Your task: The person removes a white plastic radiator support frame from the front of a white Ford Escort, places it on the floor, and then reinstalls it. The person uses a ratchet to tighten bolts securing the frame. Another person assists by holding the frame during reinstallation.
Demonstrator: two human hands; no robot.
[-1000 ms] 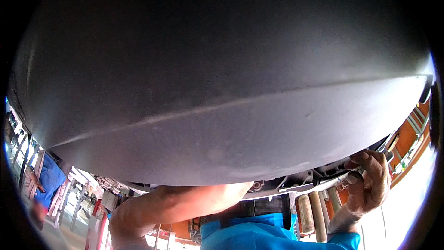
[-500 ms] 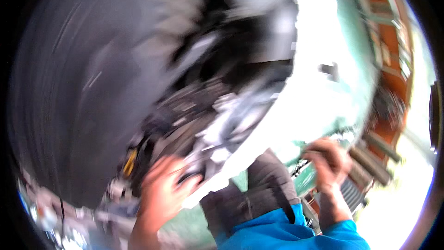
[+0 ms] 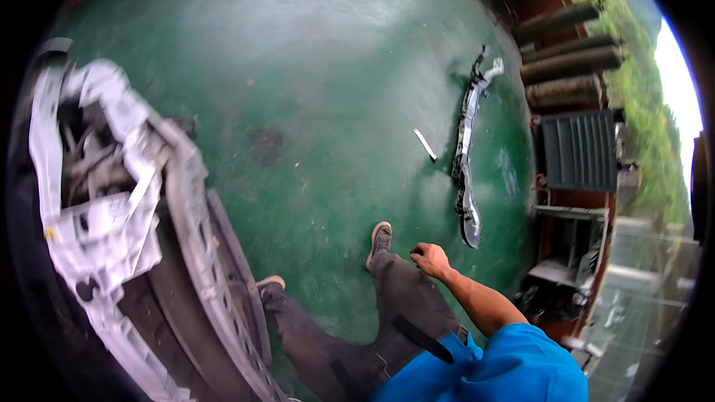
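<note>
My right hand (image 3: 430, 259) hangs in front of my right leg, above the green floor (image 3: 320, 149). Its fingers are curled in, and nothing shows in them. My left hand is out of view. To my left is the stripped front end of a car, with a pale metal frame (image 3: 100, 234) and a long perforated beam (image 3: 197, 242) along its near side. A long silver and black car trim piece (image 3: 466, 134) lies on the floor at the right, apart from my hand.
A thin white strip (image 3: 425, 144) lies near the trim piece. Along the right side stand a dark ribbed cart (image 3: 579, 150), several rolled cylinders (image 3: 570, 65) and a metal shelf frame (image 3: 570, 213). My shoe (image 3: 380, 240) stands on the floor.
My view has swung from the opened car front to the floor. The left hand, earlier at the car's edge, has left view. My right hand has lowered beside my leg.
</note>
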